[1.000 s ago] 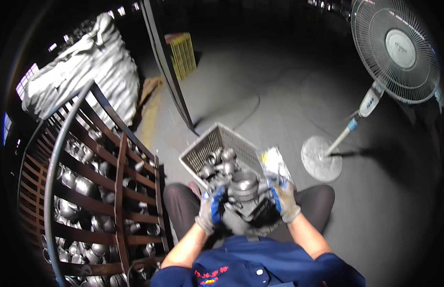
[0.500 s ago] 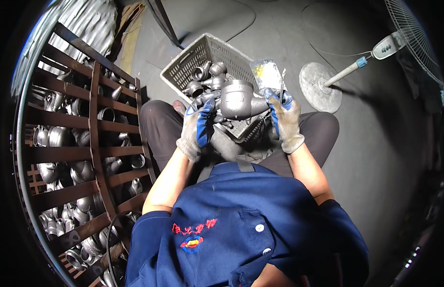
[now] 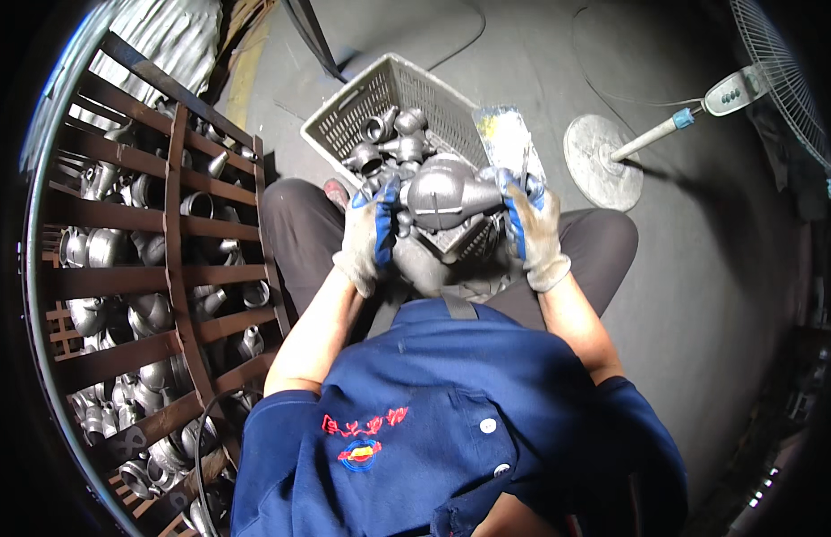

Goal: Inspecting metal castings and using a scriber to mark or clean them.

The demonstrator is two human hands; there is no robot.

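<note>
Between my hands, above the crate, is a grey metal casting with a bulging round body that tapers to a neck on the right. My left hand, in a white knit glove with blue coating, grips its left end. Closed round the neck at the other end is my right hand, gloved alike. A thin, pointed tool sticks up from the right hand's fingers; its kind cannot be made out. Smaller castings are heaped in the grey plastic crate just beyond.
To my left, a brown metal rack holds many grey castings. A paint-stained board leans by the crate's right side. Further right, a floor fan stands on a round base. A black cable hangs beside the rack.
The casting has been turned between my hands: its open round rim, which faced up and away, has gone from view, and a smooth domed side with a seam shows now.
</note>
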